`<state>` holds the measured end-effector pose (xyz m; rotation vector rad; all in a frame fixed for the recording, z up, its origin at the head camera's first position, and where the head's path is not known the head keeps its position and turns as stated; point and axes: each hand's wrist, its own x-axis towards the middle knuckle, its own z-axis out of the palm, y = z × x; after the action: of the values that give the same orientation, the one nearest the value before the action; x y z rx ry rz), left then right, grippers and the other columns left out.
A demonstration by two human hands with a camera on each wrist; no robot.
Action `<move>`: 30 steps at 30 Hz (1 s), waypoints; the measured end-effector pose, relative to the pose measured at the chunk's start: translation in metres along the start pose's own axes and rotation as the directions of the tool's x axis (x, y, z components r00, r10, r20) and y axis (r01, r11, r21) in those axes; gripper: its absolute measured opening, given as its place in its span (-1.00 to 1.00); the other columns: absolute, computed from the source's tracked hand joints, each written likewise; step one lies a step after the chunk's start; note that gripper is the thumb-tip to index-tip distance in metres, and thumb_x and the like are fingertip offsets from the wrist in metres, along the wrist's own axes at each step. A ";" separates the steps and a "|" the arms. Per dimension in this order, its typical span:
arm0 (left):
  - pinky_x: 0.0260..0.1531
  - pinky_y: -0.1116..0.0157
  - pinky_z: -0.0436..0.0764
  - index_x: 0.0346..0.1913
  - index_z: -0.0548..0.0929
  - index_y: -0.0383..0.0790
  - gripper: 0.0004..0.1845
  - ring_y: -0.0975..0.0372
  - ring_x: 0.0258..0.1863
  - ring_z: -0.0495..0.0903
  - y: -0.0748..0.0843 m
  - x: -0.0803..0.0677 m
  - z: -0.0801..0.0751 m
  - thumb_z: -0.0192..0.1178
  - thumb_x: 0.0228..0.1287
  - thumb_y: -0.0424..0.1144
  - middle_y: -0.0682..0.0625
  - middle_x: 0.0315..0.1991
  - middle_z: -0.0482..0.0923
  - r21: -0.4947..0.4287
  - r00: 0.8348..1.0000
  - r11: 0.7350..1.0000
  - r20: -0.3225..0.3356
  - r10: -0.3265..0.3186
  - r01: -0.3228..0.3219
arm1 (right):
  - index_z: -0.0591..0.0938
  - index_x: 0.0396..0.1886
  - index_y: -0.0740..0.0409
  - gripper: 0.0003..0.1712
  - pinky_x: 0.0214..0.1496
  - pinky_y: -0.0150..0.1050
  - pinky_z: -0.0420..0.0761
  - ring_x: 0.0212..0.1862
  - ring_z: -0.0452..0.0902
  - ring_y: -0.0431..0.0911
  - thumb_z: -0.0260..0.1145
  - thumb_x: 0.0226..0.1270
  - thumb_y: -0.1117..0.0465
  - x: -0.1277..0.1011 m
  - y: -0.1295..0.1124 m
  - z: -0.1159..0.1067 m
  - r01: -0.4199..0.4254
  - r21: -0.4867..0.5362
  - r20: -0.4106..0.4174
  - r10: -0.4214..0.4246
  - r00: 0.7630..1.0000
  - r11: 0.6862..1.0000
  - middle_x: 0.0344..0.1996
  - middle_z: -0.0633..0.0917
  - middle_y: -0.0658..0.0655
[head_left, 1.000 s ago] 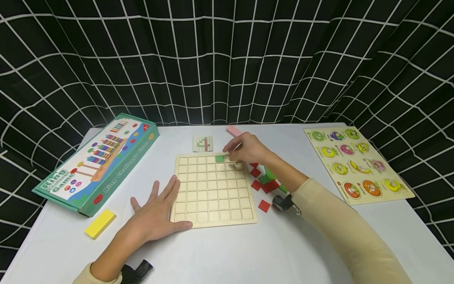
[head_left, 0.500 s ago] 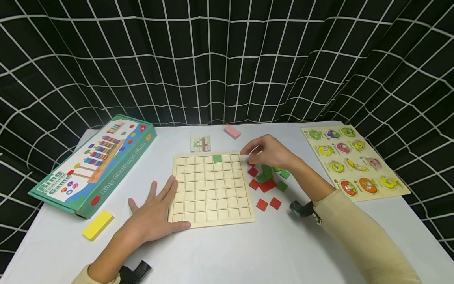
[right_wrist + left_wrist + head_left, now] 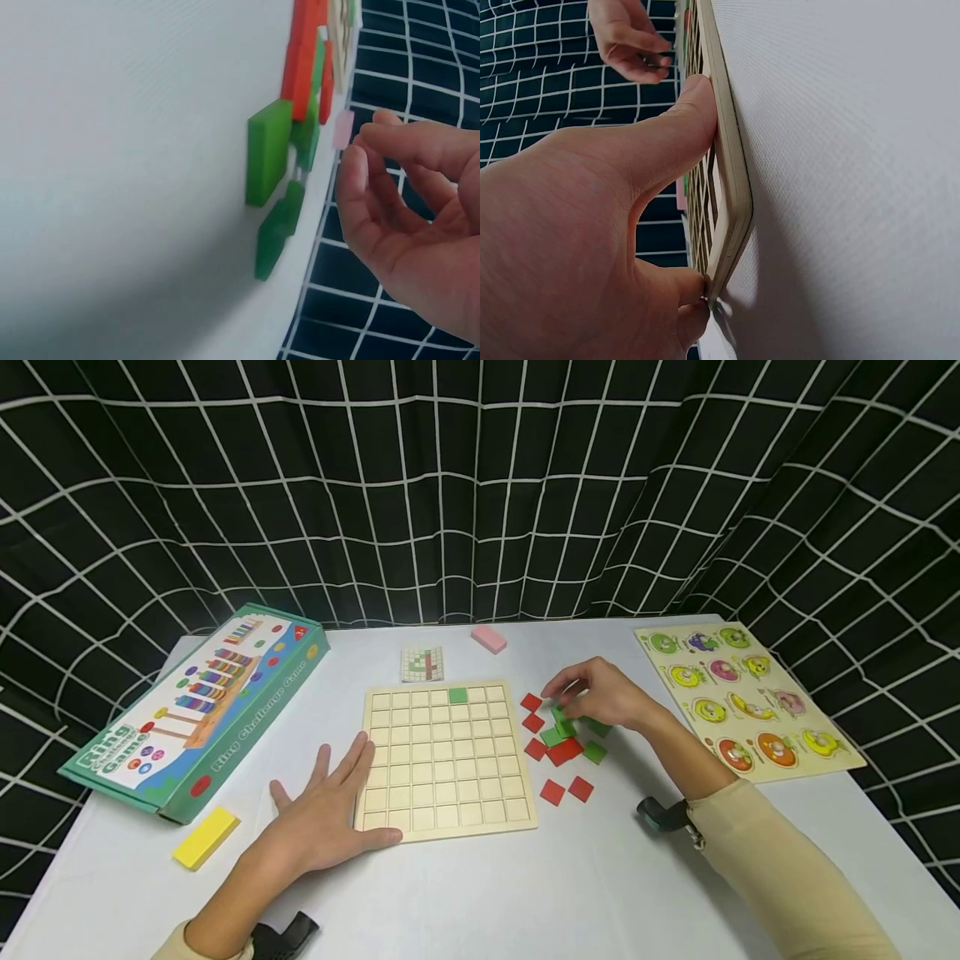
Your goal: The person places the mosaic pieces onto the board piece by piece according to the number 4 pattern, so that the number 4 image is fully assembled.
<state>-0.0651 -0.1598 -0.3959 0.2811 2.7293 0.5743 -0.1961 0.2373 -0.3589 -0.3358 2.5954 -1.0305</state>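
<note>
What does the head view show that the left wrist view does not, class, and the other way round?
Only the head view shows the green tile set in the grid board's top row, the loose red and green tiles, the game box and the fruit puzzle. Only the left wrist view shows the thumb pressed against the board's edge. Both show the left hand steadying the grid board, and the right hand.

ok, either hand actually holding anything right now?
No. The right hand hovers empty over the green tiles. The left hand lies flat, steadying the wooden grid board at its near-left corner.
</note>
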 end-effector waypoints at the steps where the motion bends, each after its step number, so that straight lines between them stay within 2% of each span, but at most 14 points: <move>1: 0.10 -0.75 -0.34 0.71 -0.06 -0.11 0.37 -0.36 0.64 -0.27 0.000 0.000 0.000 0.35 0.01 0.53 0.01 0.74 -0.25 0.001 1.000 1.000 0.000 0.000 0.000 | 0.79 0.05 0.22 -0.62 -0.08 -0.22 0.63 -0.01 0.62 0.09 0.39 0.23 0.48 0.000 0.002 0.000 -0.005 0.003 0.000 0.005 1.000 1.000 -0.01 0.79 0.23; 7: 0.10 -0.75 -0.34 0.71 -0.07 -0.10 0.38 -0.36 0.65 -0.28 0.000 0.000 0.000 0.35 0.00 0.54 0.01 0.74 -0.26 0.004 1.000 1.000 0.007 -0.007 0.007 | 0.79 0.04 0.23 -0.56 -0.13 -0.24 0.64 0.01 0.62 0.11 0.35 0.14 0.53 0.002 0.009 0.000 -0.034 0.000 0.003 0.034 0.999 0.999 0.00 0.78 0.23; 13: 0.09 -0.76 -0.34 0.71 -0.06 -0.11 0.38 -0.36 0.65 -0.28 0.001 0.000 0.000 0.35 0.00 0.54 0.00 0.74 -0.25 0.008 1.000 1.000 0.006 -0.007 0.007 | 0.80 0.01 0.20 -0.54 -0.08 -0.23 0.66 0.01 0.63 0.09 0.36 0.10 0.57 0.005 0.011 0.003 -0.045 -0.055 0.004 0.046 0.999 0.997 -0.01 0.78 0.19; 23: 0.09 -0.76 -0.32 0.71 -0.06 -0.11 0.37 -0.36 0.65 -0.27 0.001 0.001 0.000 0.34 0.00 0.55 -0.01 0.74 -0.24 0.021 1.000 1.000 0.002 -0.004 0.004 | 0.83 -0.08 0.16 -0.53 -0.09 -0.20 0.68 -0.09 0.61 0.04 0.31 0.06 0.60 0.009 0.013 0.009 -0.018 -0.166 -0.026 0.014 1.000 0.986 -0.12 0.80 0.14; 30: 0.09 -0.76 -0.33 0.71 -0.05 -0.10 0.37 -0.36 0.65 -0.27 0.001 0.001 0.000 0.33 0.00 0.56 -0.01 0.74 -0.24 0.019 1.000 1.000 0.004 -0.007 0.007 | 0.83 -0.09 0.17 -0.54 -0.10 -0.19 0.68 -0.11 0.61 0.04 0.28 0.06 0.58 0.010 0.011 0.009 -0.022 -0.199 -0.027 0.017 0.999 0.980 -0.15 0.79 0.15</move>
<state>-0.0662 -0.1588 -0.3958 0.2774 2.7323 0.5455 -0.2029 0.2363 -0.3751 -0.3465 2.7253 -0.7736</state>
